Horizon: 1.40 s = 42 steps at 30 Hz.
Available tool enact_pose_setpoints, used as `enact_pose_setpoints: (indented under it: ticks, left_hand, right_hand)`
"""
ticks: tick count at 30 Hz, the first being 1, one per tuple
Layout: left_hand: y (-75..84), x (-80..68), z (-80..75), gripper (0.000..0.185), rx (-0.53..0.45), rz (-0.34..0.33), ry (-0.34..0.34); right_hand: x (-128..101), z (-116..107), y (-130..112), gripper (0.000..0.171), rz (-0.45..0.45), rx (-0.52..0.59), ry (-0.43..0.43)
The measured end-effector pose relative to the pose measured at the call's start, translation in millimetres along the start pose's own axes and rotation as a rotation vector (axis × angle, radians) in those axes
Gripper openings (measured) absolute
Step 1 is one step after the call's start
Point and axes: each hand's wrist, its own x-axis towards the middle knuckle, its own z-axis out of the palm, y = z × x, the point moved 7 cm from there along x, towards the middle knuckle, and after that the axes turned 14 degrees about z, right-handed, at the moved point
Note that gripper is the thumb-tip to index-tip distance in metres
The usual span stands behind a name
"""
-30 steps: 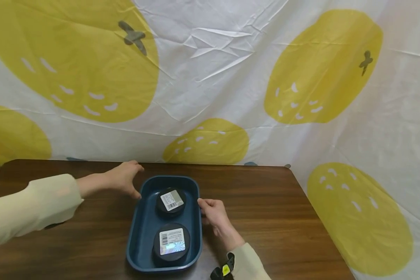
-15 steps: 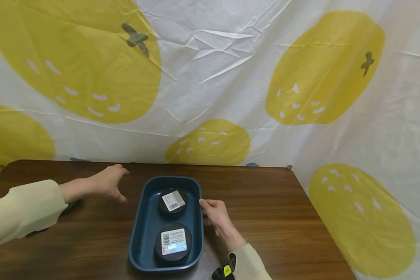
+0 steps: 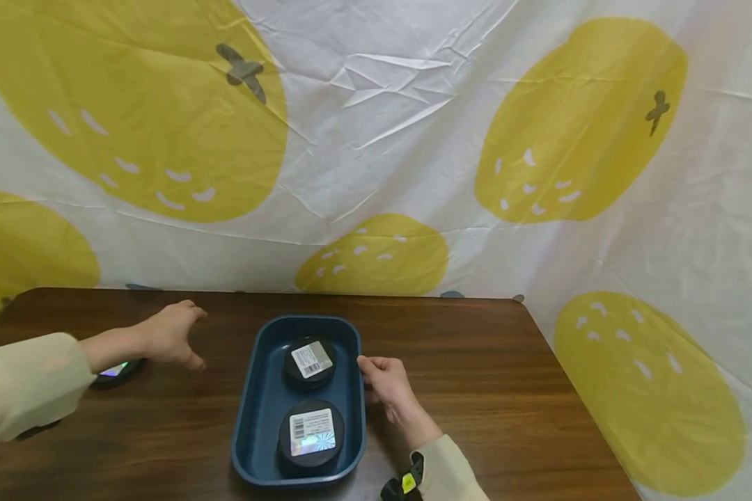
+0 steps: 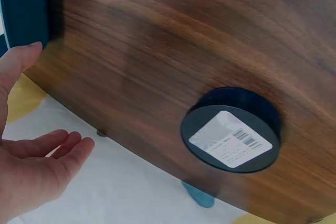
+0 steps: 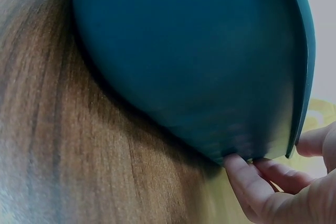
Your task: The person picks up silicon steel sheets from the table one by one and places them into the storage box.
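A blue rectangular tray (image 3: 251,410) stands on the table with two black round containers inside, a far one (image 3: 312,359) and a near one (image 3: 311,437), both with white barcode labels. My right hand (image 3: 393,393) holds the tray's right side, thumb at the rim and fingers (image 5: 247,179) against the outer wall. Left of the tray, my left hand (image 3: 166,336) hovers over the table, holding nothing, thumb and fingers spread apart. Another black round container (image 4: 231,137) with a label sits on the table nearby; my left wrist and sleeve partly hide it in the head view.
The dark wooden table (image 3: 464,390) reaches back to a white cloth (image 3: 376,160) with large yellow fruit prints, which hangs behind it and along the right side. A dark strap with a yellow patch (image 3: 409,482) is on my right wrist.
My left hand has moved left, away from the tray's rim, uncovering part of the black container on the left. The right hand and the tray stay in place.
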Motion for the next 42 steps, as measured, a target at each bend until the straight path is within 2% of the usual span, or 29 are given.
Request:
enact_pose_setpoints:
  ticks: [12, 20, 26, 36, 42]
  left_hand:
    - [-9.7, -15.1, -0.5, 0.081, 0.002, -0.017, 0.000]
    - [-17.5, -26.9, -3.0, 0.079, 0.031, -0.019, 0.033]
    - [-23.7, -35.6, -4.4, 0.080, 0.042, -0.038, 0.014]
    - [-41.5, -59.4, 0.7, 0.079, 0.057, -0.090, -0.044]
    - [-49.5, -66.8, 2.7, 0.078, 0.088, -0.097, -0.031]
  right_hand:
    - [0.5, 1.8, -0.9, 0.034, -0.001, 0.006, -0.009]
    - [1.0, 1.6, -1.1, 0.034, -0.003, 0.007, -0.010]
    - [1.3, 1.1, -0.3, 0.034, -0.001, 0.002, -0.004]
    - [0.5, 1.1, -0.1, 0.035, 0.002, -0.007, 0.003]
    - [-0.6, 1.2, -1.2, 0.035, 0.004, -0.008, 0.001]
